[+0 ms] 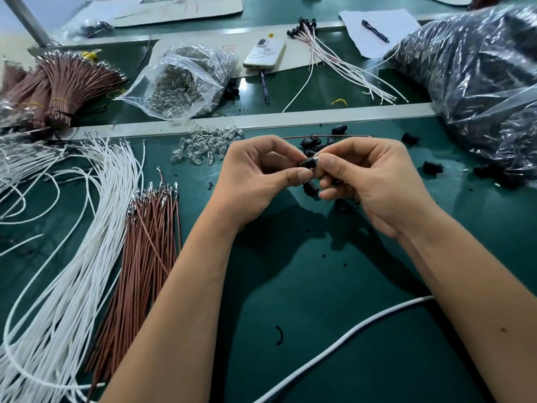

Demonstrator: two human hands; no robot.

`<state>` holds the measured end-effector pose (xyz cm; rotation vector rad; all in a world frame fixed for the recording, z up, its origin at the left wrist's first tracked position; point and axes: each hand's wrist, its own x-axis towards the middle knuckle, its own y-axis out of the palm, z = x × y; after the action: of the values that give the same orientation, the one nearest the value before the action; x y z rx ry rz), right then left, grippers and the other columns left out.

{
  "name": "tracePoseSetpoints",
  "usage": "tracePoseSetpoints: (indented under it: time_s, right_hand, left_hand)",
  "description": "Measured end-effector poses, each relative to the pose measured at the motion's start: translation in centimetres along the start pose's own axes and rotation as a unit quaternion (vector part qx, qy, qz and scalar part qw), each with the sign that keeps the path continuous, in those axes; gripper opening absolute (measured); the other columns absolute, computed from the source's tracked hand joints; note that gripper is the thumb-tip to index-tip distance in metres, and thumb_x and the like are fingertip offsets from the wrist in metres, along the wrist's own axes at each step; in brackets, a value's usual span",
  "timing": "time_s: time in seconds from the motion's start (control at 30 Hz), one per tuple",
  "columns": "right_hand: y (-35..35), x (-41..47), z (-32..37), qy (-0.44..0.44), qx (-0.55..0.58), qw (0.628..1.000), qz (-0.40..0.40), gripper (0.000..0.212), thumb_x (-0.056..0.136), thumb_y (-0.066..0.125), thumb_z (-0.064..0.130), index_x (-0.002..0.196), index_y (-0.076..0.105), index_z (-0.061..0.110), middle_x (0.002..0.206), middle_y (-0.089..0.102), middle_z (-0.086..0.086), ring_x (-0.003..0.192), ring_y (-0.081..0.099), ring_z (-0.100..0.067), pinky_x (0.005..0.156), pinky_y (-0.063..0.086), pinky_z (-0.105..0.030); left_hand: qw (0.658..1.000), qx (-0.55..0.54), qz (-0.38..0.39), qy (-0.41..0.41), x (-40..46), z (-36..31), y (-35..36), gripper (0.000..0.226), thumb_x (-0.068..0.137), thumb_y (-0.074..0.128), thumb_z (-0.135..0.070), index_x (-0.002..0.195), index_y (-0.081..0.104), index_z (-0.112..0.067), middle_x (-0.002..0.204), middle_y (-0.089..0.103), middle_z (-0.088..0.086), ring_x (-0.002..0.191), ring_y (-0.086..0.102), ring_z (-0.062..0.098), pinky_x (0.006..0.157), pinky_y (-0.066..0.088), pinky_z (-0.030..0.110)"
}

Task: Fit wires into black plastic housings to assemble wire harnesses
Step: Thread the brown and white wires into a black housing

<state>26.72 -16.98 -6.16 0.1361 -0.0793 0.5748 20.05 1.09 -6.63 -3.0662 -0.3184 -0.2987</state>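
A small black plastic housing (308,163) is held above the green table between both hands. My left hand (255,173) pinches its left end with thumb and fingers. My right hand (369,178) pinches its right end; a brown wire (334,137) runs level behind the hands, and its link to the housing is hidden. Another black housing (310,188) sits just under my fingers. Loose brown wires (148,242) and white wires (72,257) lie at the left, with more black housings (433,167) scattered to the right.
A pile of clear bulbs (209,144) lies beyond my left hand, and an open bag of them (186,82) behind it. A big plastic bag of black parts (479,82) fills the right. Finished white harnesses (343,59), a phone (264,52), pens and a white cable (348,338) are around.
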Motion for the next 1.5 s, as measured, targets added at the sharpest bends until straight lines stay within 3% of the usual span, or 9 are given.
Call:
tracePoseSetpoints:
  time_s: [0.27,0.47,0.77,0.87,1.0,1.1,1.23,1.37,1.5]
  right_hand:
    - [0.1,-0.2,-0.1,-0.057,-0.068,0.996,0.025,0.010,0.091,0.074,0.004,0.082,0.072,0.009,0.068,0.070,-0.008,0.059,0.068,-0.017,0.058,0.062,-0.029]
    - [0.4,-0.4,-0.6,-0.075,-0.066,0.995,0.012,0.016,0.093,0.073,0.003,0.080,0.073,0.014,0.067,0.070,-0.008,0.059,0.069,-0.018,0.059,0.062,-0.031]
    - [0.9,-0.4,-0.8,-0.081,-0.058,0.995,-0.004,0.014,0.094,0.072,0.001,0.082,0.072,0.008,0.066,0.068,-0.009,0.060,0.068,-0.019,0.058,0.062,-0.032]
    - [1.2,-0.2,-0.4,-0.089,-0.052,0.994,-0.033,0.008,0.095,0.071,0.001,0.088,0.072,0.005,0.069,0.068,-0.008,0.063,0.066,-0.018,0.059,0.062,-0.031]
    - [1.9,0.4,0.6,-0.083,-0.084,0.991,-0.059,0.017,0.098,0.070,0.023,0.112,0.068,0.015,0.098,0.070,-0.017,0.081,0.067,-0.020,0.064,0.061,-0.032]
    - [2.4,1.7,2.3,-0.057,-0.232,0.971,0.020,0.018,0.104,0.062,0.029,0.103,0.066,0.011,0.087,0.072,-0.007,0.072,0.064,-0.012,0.064,0.056,-0.023]
    - [1.7,4.1,5.5,0.018,-0.078,0.996,0.045,0.033,0.110,0.049,0.021,0.084,0.064,0.008,0.060,0.061,-0.002,0.047,0.056,-0.015,0.047,0.051,-0.026]
    - [-1.5,8.1,8.3,0.059,-0.073,0.995,0.028,0.033,0.112,0.044,0.018,0.091,0.067,0.009,0.055,0.046,0.004,0.044,0.033,-0.010,0.038,0.029,-0.019]
    - [-3.6,14.3,9.0,0.102,-0.118,0.988,-0.003,0.035,0.113,0.036,0.016,0.092,0.063,0.009,0.054,0.038,0.005,0.039,0.026,-0.005,0.034,0.019,-0.015]
  left_hand:
    - [0.999,-0.031,-0.010,0.013,-0.2,-0.1,-0.1,0.016,0.072,0.082,0.006,0.081,0.072,-0.003,0.079,0.077,0.009,0.073,0.072,0.021,0.070,0.057,0.026]
    - [0.999,-0.037,-0.009,0.017,-0.2,-0.6,-0.2,0.020,0.073,0.081,0.010,0.077,0.073,-0.008,0.081,0.073,0.025,0.069,0.066,0.023,0.069,0.057,0.027]
    - [0.998,-0.053,-0.009,0.023,-0.3,-0.3,-0.2,0.020,0.071,0.081,0.010,0.076,0.071,-0.007,0.078,0.077,0.007,0.072,0.073,0.015,0.071,0.058,0.024]
    - [0.996,-0.060,-0.057,0.021,-0.1,-0.9,0.7,0.018,0.072,0.079,0.010,0.078,0.069,-0.004,0.076,0.076,0.005,0.070,0.071,0.014,0.072,0.057,0.024]
    - [0.946,-0.276,-0.169,-0.027,1.7,-4.1,2.7,0.019,0.075,0.073,0.009,0.082,0.065,-0.006,0.082,0.076,0.011,0.075,0.071,0.016,0.076,0.055,0.025]
    - [0.894,-0.406,-0.175,-0.070,5.0,-7.1,3.2,0.024,0.066,0.077,-0.002,0.086,0.065,-0.010,0.077,0.075,0.004,0.065,0.068,0.010,0.075,0.051,0.027]
    - [0.901,-0.387,-0.168,-0.103,9.9,-9.7,3.6,0.000,0.087,0.072,-0.008,0.086,0.072,-0.008,0.070,0.071,-0.002,0.055,0.061,0.006,0.065,0.049,0.022]
    - [0.915,-0.307,-0.218,-0.146,15.2,-9.5,2.4,0.042,0.083,0.080,-0.011,0.122,0.068,-0.002,0.093,0.072,0.003,0.068,0.059,0.011,0.063,0.050,0.022]
    - [0.937,-0.224,-0.224,-0.146,19.9,-8.4,2.0,0.042,0.086,0.080,-0.019,0.124,0.065,-0.005,0.096,0.076,0.004,0.071,0.061,0.013,0.065,0.053,0.025]
